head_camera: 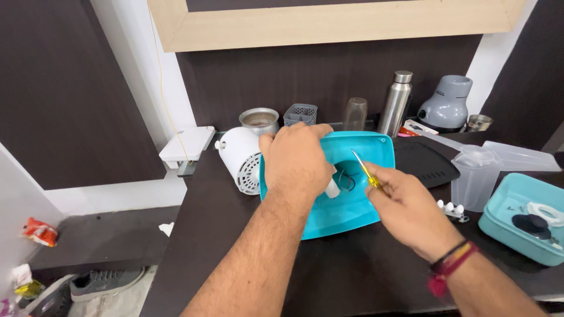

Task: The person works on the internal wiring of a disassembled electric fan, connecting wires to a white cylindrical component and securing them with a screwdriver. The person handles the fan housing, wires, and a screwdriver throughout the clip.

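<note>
A turquoise plastic appliance housing (358, 154) lies tilted on the dark table, its hollow inside facing me. My left hand (296, 158) grips its left rim and upper edge. My right hand (405, 211) holds a small screwdriver with a yellow handle (366, 171), the metal tip pointing up into the housing. A white cylindrical motor (239, 158) with a vented end lies just left of the housing, touching it or nearly so.
A turquoise tray (499, 220) with small parts sits at the right, a clear plastic jar (474, 176) and a black lid (426, 163) beside it. Along the back stand a steel pot (259, 120), a steel bottle (396, 103) and a grey mixer base (446, 105). Shoes (103, 282) lie on the floor at left.
</note>
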